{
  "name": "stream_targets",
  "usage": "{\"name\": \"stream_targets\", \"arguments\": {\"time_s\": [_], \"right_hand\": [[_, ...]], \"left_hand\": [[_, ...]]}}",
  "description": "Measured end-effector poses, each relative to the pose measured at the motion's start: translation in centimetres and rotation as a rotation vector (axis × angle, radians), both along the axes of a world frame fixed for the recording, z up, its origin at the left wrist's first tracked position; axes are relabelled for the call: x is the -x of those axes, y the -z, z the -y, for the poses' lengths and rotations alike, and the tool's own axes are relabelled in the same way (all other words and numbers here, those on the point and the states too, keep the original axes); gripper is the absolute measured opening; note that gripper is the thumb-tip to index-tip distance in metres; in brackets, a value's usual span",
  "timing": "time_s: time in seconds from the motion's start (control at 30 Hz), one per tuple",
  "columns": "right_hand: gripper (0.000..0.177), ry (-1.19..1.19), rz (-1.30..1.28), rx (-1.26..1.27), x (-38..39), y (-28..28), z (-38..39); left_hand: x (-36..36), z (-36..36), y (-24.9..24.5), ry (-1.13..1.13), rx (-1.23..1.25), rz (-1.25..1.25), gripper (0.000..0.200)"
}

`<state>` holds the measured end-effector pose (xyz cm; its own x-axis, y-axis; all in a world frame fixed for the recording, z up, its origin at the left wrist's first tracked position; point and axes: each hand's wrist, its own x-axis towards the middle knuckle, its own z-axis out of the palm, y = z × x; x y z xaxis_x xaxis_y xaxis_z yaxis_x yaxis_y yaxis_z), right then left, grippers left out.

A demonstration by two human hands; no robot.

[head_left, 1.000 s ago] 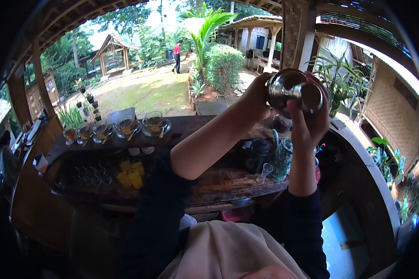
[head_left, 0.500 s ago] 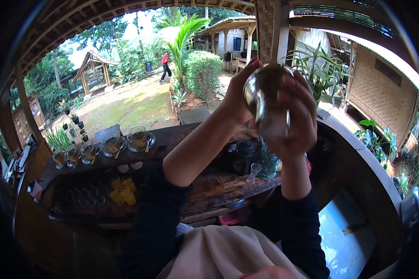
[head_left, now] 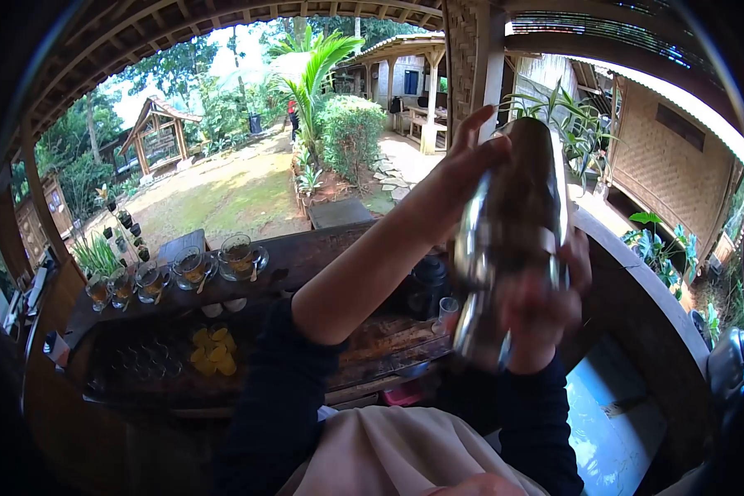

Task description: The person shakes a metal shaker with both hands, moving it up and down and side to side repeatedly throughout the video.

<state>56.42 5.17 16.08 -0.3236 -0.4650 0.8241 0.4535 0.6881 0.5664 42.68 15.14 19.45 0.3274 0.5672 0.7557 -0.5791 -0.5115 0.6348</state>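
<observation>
A shiny metal cocktail shaker [head_left: 517, 211] is held up in front of me, slightly tilted and partly smeared by motion. My left hand [head_left: 463, 178] is against the upper left side of the shaker, its thumb on the metal and one finger raised off it. Wrapped around the lower right part is my right hand [head_left: 546, 302], its fingers blurred. Behind the shaker a small clear cup [head_left: 447, 312] stands on the dark wooden counter [head_left: 380, 326], beside a dark lidded jar [head_left: 426, 285].
Several glass cups of tea on saucers [head_left: 238, 256] line the counter's far edge. Yellow pieces [head_left: 213, 350] and small clear glasses [head_left: 145, 355] sit at the left. A wooden post [head_left: 474, 62] rises ahead. A person in red [head_left: 293, 116] is in the garden.
The shaker has swung from end-on to nearly upright and dropped lower, both hands staying on it. My view has shifted slightly. The person outside is now partly behind the palm.
</observation>
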Motion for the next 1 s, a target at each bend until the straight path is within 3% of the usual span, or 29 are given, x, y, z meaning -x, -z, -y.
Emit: {"name": "stream_targets", "arguments": {"time_s": [0.07, 0.1, 0.13, 0.2, 0.23, 0.27, 0.3, 0.33, 0.37, 0.47, 0.53, 0.6, 0.63, 0.67, 0.7, 0.73, 0.8, 0.83, 0.87, 0.93, 0.97, 1.0], "right_hand": [[0.057, -0.083, -0.066, -0.134, 0.9, 0.4, -1.0], [0.061, -0.164, -0.123, -0.270, 1.4, 0.7, -1.5], [0.064, -0.245, -0.176, -0.411, 1.7, 0.8, -2.2], [0.070, -0.070, -0.053, -0.230, -0.1, -1.1, -6.2], [0.059, -0.206, -0.127, -0.027, 1.1, -2.3, -7.9], [0.049, -0.196, -0.224, 0.274, 2.1, -3.1, -7.5], [0.048, -0.199, -0.251, 0.339, 2.5, -3.2, -7.4], [0.046, -0.203, -0.280, 0.409, 2.8, -3.0, -7.3], [0.044, -0.193, -0.164, 0.291, 2.9, -2.8, -6.3], [0.048, -0.079, 0.169, -0.250, 1.9, -1.3, -1.9], [0.049, -0.119, 0.058, -0.279, 2.4, 0.3, -3.2], [0.053, -0.183, -0.160, -0.333, 3.2, 2.6, -4.9], [0.055, -0.216, -0.264, -0.359, 3.5, 3.3, -5.3], [0.060, -0.039, -0.052, -0.285, 1.3, 0.9, -8.0], [0.057, -0.145, -0.061, -0.105, 2.1, -0.2, -9.2], [0.064, -0.169, -0.149, 0.221, 2.7, -1.2, -9.8], [0.065, -0.473, -0.343, 0.646, 3.8, -1.5, -9.5], [0.054, -0.435, -0.264, 0.462, 4.1, -1.5, -8.2], [0.045, -0.397, -0.192, 0.282, 4.3, -1.5, -6.2], [0.045, -0.246, 0.016, -0.096, 4.6, -0.1, -2.0], [0.045, -0.263, 0.009, -0.077, 5.4, 0.4, -2.2], [0.043, -0.323, 0.009, -0.117, 6.3, 0.9, -2.5]], "left_hand": [[-0.2, 5.4, -1.5, 0.410, -0.388, 0.056, 0.066], [-0.1, 4.8, -1.4, 0.411, -0.380, 0.057, 0.066], [0.0, 3.5, -1.7, 0.270, -0.259, 0.041, 0.055], [0.0, -0.4, -2.1, 0.088, 0.090, 0.049, 0.033], [0.2, -2.2, -0.5, 0.147, -0.101, 0.107, 0.047], [0.4, -3.5, 0.7, 0.205, -0.289, 0.168, 0.063], [0.8, -4.1, 0.7, 0.201, -0.294, 0.169, 0.063], [1.5, -4.8, 0.5, 0.366, -0.032, 0.186, 0.062], [2.0, -4.6, 0.0, 0.526, 0.234, 0.200, 0.062], [1.7, 1.2, -0.5, 0.560, 0.402, 0.213, 0.045], [0.7, 4.2, -0.3, 0.411, -0.247, 0.166, 0.056], [0.9, 3.5, -0.3, 0.341, -0.178, 0.047, 0.055], [0.8, 1.8, -0.6, 0.147, -0.054, 0.039, 0.048], [1.3, -0.5, -0.9, -0.050, 0.069, 0.033, 0.041], [2.7, -3.0, -0.9, 0.797, 0.440, 0.076, 0.032], [3.0, -4.1, -0.7, 0.735, 0.415, 0.123, 0.035], [2.7, -6.1, 1.7, -0.273, -0.227, -0.008, 0.041], [2.6, -4.0, 1.2, 0.041, 0.158, 0.141, 0.036], [3.8, -1.6, 1.8, -0.091, -0.079, 0.027, 0.033], [4.8, 2.5, 1.4, 0.220, 0.293, 0.162, 0.038], [4.9, 4.6, 2.1, 0.202, 0.311, 0.163, 0.038], [4.8, 6.9, 3.2, 0.246, 0.044, 0.295, 0.043]]}}
